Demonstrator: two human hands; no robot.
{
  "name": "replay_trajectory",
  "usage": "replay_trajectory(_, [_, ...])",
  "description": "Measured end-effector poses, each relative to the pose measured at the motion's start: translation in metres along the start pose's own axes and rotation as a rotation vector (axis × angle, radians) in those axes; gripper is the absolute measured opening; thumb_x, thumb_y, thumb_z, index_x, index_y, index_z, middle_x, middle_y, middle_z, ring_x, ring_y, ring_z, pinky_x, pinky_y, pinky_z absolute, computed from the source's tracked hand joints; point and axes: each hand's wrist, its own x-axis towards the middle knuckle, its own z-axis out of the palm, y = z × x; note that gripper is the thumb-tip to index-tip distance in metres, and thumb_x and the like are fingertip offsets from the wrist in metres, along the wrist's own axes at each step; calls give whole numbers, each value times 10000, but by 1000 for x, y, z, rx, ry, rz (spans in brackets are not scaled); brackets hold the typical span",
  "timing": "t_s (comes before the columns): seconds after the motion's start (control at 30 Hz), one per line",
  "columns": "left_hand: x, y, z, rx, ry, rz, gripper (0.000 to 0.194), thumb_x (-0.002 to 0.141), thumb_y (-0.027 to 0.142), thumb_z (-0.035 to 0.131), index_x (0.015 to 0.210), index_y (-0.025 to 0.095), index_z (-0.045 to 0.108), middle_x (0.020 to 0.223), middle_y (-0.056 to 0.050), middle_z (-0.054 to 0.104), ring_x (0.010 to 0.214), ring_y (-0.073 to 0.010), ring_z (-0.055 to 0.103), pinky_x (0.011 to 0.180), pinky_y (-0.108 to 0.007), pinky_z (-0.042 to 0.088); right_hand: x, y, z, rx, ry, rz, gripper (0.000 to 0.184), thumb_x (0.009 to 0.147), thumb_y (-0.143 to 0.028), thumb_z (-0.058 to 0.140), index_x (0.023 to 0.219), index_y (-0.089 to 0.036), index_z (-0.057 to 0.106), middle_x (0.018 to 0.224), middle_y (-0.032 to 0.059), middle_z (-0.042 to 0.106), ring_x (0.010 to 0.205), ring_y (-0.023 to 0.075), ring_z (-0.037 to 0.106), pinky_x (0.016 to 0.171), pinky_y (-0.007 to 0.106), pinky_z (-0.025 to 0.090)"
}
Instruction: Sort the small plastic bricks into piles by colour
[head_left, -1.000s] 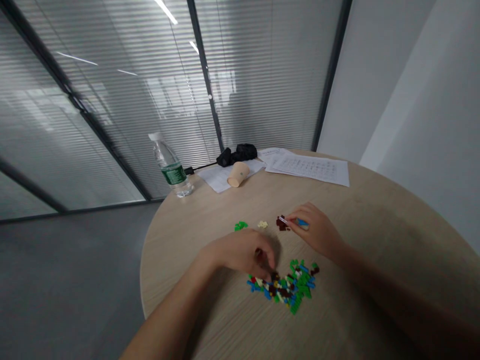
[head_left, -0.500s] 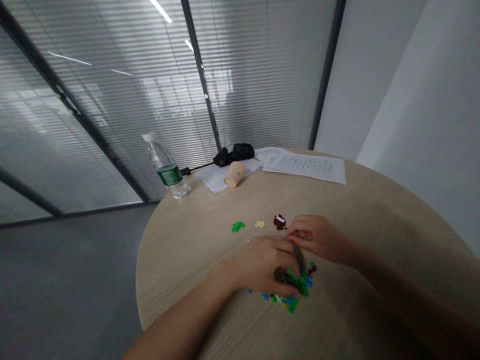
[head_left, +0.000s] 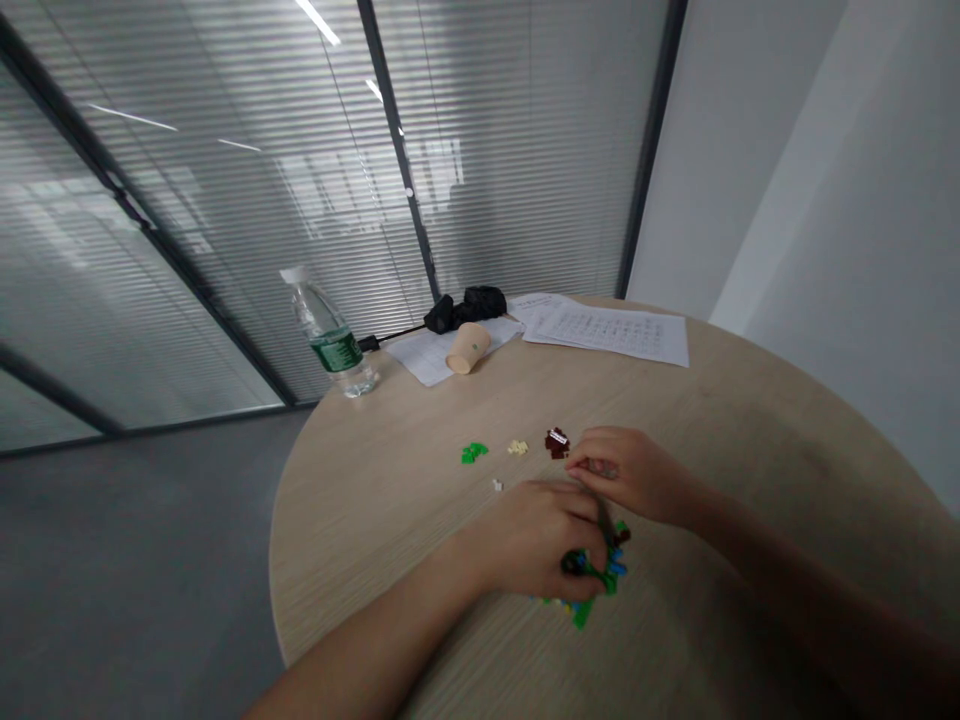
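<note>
Mixed heap: green, blue, brown and yellow bricks (head_left: 612, 574) on the table (head_left: 360, 500), unsorted; the hand over them hides how many.
Left hand (head_left: 551, 540): touching the heap, fingers curled and moderately apart; whether they grip a brick, I cannot tell.
Right hand (head_left: 634, 472): just beside the brown pile, thumb and forefinger nearly together; cannot tell if anything is pinched.
White piece (head_left: 498, 485): alone, beyond the left hand.
Separate piles: brown (head_left: 556, 450), cream (head_left: 517, 448) and green (head_left: 474, 453), small, in a row; a pale strip tops the brown.
Progress: seemingly early; three colours partly apart, blue without a visible pile.
Far side: cup (head_left: 466, 350) on its side, bottle (head_left: 337, 348) upright, papers (head_left: 607, 332).
</note>
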Motion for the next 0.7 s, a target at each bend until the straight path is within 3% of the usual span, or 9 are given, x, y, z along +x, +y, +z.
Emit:
replay_trajectory(0.13, [1, 0, 0, -70, 12, 8, 62, 721, 247, 647, 753, 194, 648, 901, -10, 650, 916, -154, 574, 840, -249, 416, 0, 1, 0, 8, -3, -2, 142, 809, -208, 530, 753, -172, 655, 660, 28, 608, 632, 146, 529, 597, 256, 386])
replay_trajectory(0.27, [-9, -5, -23, -17, 46, -122, 59, 732, 228, 615, 761, 184, 642, 807, -10, 611, 783, -132, 562, 737, -236, 426, 0, 5, -4, 43, -9, 30, 124, 795, -214, 550, 769, -176, 664, 683, 27, 630, 632, 144, 545, 604, 255, 391])
replay_trajectory(0.33, [-20, -14, -41, 73, 87, -265, 79, 744, 218, 584, 785, 181, 640, 800, -12, 592, 763, -131, 546, 697, -228, 416, -2, 7, -6, 67, -52, 55, 118, 783, -224, 562, 752, -181, 668, 666, 19, 628, 604, 137, 541, 586, 251, 386])
replay_trajectory(0.43, [-41, -33, -64, 278, 121, -620, 112, 746, 242, 557, 762, 179, 650, 760, -20, 581, 719, -147, 534, 650, -240, 397, -5, 6, -9, 170, -181, 89, 118, 759, -241, 581, 722, -185, 678, 624, 9, 621, 558, 128, 532, 540, 237, 377])
replay_trajectory(0.53, [-57, -50, -71, 399, 67, -907, 158, 736, 279, 542, 740, 175, 662, 769, -44, 604, 683, -169, 539, 577, -249, 366, -8, 1, -12, 300, -324, 116, 108, 730, -228, 592, 717, -181, 688, 603, 7, 620, 527, 118, 526, 504, 220, 376])
replay_trajectory(0.7, [-60, -59, -64, 481, 32, -1024, 173, 741, 315, 531, 764, 215, 671, 835, -38, 628, 729, -171, 562, 585, -239, 369, -8, -5, -15, 318, -435, 134, 112, 706, -208, 595, 732, -151, 689, 600, 10, 609, 524, 102, 516, 503, 204, 380])
